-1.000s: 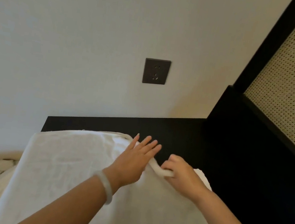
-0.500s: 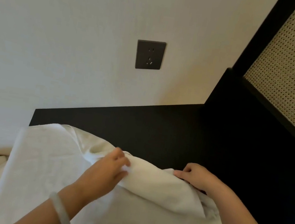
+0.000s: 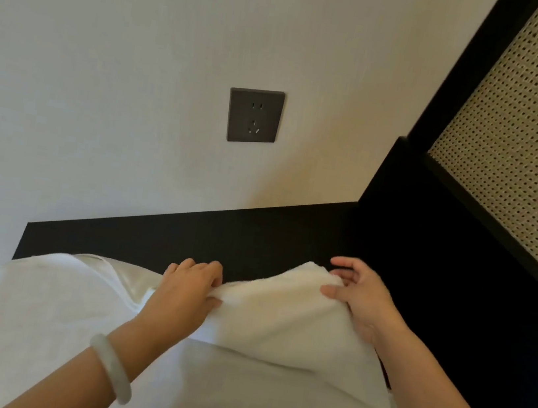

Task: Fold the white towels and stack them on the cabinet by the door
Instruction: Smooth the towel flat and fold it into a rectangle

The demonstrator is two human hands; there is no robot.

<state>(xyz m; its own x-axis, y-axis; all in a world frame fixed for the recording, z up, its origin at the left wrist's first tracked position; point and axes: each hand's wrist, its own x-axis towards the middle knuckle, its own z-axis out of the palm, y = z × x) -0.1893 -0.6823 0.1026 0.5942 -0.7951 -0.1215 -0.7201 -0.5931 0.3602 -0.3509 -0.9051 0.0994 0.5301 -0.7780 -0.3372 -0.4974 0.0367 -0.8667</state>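
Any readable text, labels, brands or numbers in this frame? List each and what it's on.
None readable.
The wall socket shows only plug slots, no lettering.
The white towel, bracelet, black cabinet top and woven panel carry no print or tag that shows.

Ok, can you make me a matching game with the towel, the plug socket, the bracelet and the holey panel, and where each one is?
Things:
1. towel
2. socket
3. bracelet
4. woven panel

Places:
A. around the left wrist
B. top right, in a black frame
C. on the pale wall
D. pinched by the left hand and right hand

Pairs: 1-D, 2-C, 3-A, 4-B.
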